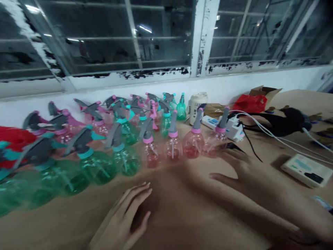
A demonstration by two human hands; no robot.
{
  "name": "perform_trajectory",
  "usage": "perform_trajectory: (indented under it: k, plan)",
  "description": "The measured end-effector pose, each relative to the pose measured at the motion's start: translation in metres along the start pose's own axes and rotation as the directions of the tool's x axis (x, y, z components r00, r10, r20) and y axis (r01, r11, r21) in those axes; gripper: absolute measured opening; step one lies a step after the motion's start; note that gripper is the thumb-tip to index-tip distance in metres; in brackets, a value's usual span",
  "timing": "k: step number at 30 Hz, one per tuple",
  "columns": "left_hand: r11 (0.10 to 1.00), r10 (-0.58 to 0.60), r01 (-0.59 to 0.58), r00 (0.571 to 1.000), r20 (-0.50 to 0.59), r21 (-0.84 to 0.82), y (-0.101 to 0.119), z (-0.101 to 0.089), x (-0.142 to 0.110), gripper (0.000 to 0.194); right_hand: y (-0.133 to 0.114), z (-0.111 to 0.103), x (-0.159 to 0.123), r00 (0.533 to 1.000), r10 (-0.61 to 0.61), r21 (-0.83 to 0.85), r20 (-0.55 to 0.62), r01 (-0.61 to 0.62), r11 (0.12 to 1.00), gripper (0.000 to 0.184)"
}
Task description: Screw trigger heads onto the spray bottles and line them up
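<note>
Rows of spray bottles stand on the brown table. Green ones, such as a green spray bottle, fill the left front; pink ones, such as a pink spray bottle, run toward the right. My left hand hovers over or rests on the table before the bottles, fingers loosely extended, thumb apart, nothing held. My right hand reaches to the rightmost pink spray bottle, its thumb spread from the fingers. The fingertips are blurred beside that bottle's base; I cannot tell whether they touch it.
A white cup and a power strip with white cables stand behind the right-hand bottles. Right of my hand lies a white box. Red plastic and an open carton sit farther back, below the windows.
</note>
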State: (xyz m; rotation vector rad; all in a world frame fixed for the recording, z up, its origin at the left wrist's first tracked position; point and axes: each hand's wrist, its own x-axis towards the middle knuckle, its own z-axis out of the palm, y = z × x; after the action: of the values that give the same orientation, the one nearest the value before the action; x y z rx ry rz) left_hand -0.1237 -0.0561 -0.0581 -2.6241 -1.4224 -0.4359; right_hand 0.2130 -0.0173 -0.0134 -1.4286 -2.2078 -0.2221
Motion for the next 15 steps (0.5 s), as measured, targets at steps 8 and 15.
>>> perform_trajectory:
  k: [8,15]
  plan:
    - [0.976,-0.203,0.197,0.978,-0.054,-0.091,-0.019,-0.048,-0.068,0.036,-0.13,0.043,0.048,0.829,-0.488,0.458,0.273,0.334,0.824,0.044]
    - [0.803,-0.562,0.524,0.824,-0.069,-0.285,-0.057,-0.078,-0.144,0.028,-0.249,0.085,0.083,0.649,-0.752,0.586,0.118,0.566,0.58,0.034]
